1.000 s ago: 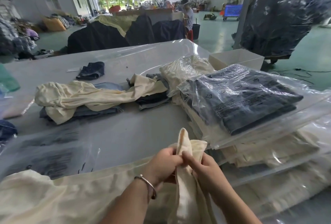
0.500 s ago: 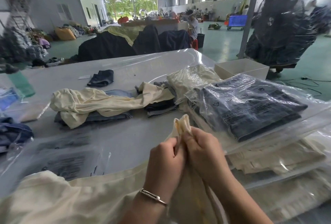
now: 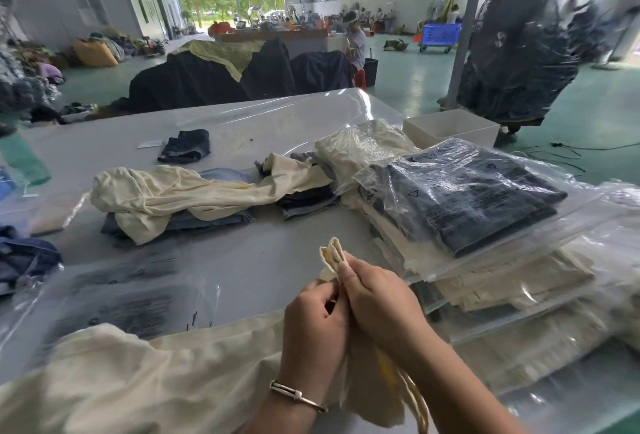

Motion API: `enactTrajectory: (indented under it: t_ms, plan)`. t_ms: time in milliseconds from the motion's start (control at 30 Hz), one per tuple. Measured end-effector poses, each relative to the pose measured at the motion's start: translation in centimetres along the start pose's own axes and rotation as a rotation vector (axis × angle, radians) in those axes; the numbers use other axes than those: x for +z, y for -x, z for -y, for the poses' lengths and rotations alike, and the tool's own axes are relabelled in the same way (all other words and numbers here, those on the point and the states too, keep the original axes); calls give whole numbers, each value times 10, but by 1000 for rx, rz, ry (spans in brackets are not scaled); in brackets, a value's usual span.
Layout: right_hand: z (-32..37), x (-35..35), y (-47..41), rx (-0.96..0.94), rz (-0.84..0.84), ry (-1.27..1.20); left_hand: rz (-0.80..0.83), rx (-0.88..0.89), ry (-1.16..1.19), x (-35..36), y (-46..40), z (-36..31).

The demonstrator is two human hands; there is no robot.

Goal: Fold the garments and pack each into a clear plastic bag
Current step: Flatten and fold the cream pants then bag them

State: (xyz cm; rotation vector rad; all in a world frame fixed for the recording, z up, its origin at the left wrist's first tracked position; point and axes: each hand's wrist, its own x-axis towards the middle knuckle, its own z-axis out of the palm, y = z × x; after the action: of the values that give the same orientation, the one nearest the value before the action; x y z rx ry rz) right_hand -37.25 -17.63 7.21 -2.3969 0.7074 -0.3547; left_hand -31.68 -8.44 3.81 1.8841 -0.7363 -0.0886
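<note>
A cream garment (image 3: 145, 374) lies across the table's near edge. My left hand (image 3: 317, 326) and my right hand (image 3: 377, 305) are pressed together in front of me, both pinching a bunched end of that garment, whose tip (image 3: 330, 253) sticks up above my fingers. More of its cloth hangs below my wrists. Empty clear plastic bags (image 3: 114, 298) with black print lie flat on the table to the left of my hands. To the right sits a stack of packed bags (image 3: 485, 243), topped by a dark folded garment in a bag (image 3: 474, 191).
A pile of cream and denim garments (image 3: 180, 198) lies mid-table, with a small dark denim piece (image 3: 185, 146) beyond it. A white box (image 3: 450, 130) stands at the far right corner. Dark clothes (image 3: 20, 257) lie at the left edge. A wrapped garment rack (image 3: 526, 52) stands on the floor.
My hands have lifted and drawn closer together, gathering the cream cloth so less of its end shows above my fingers. The camera has tilted up slightly.
</note>
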Motion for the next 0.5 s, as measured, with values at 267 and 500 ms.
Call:
enactTrajectory:
  t_ms: [267,500]
  plan:
    - [-15,-16,15,-97,332,-639,66,-596,688,2,-9,-1]
    - [-47,-15,37,-48,-115,166,46,-635,920,7,-53,-29]
